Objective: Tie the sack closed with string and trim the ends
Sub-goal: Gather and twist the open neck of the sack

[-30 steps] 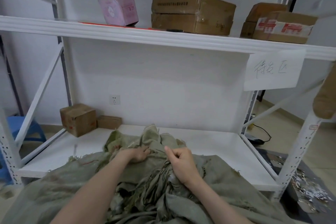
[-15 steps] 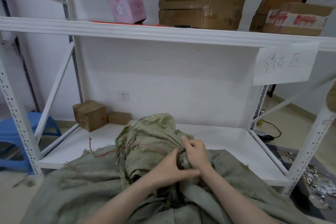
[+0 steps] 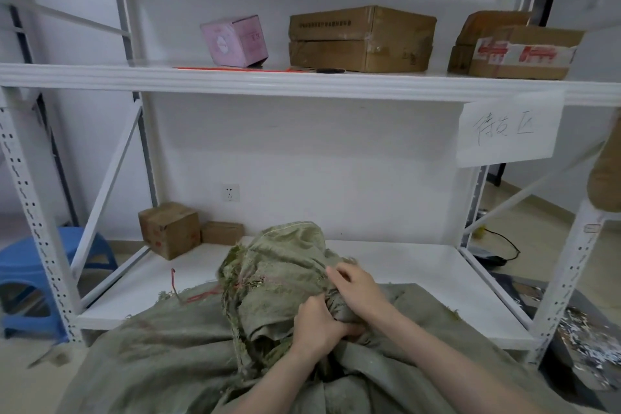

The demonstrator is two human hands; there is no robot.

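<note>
A grey-green woven sack [image 3: 161, 346] fills the bottom of the view and leans on the low shelf. Its frayed mouth [image 3: 285, 262] is bunched upward into a lump. My left hand [image 3: 316, 326] is closed around the gathered neck from below. My right hand [image 3: 359, 289] grips the same bunch just above and to the right, touching the left hand. A red string [image 3: 198, 294] trails from the sack's left side onto the shelf; its far end curls upward. No cutting tool is near my hands.
White metal racking surrounds the sack: a low shelf [image 3: 420, 265] with two small cartons [image 3: 169, 228] at its back left, an upper shelf [image 3: 302, 81] with a pink box [image 3: 235, 40] and cartons. A blue stool [image 3: 30, 276] stands left, a paper label [image 3: 507, 128] hangs right.
My hands have come together on the sack's mouth, which went from spread open to gathered into a tall bunch. The view has shifted left and the bunch now stands higher.
</note>
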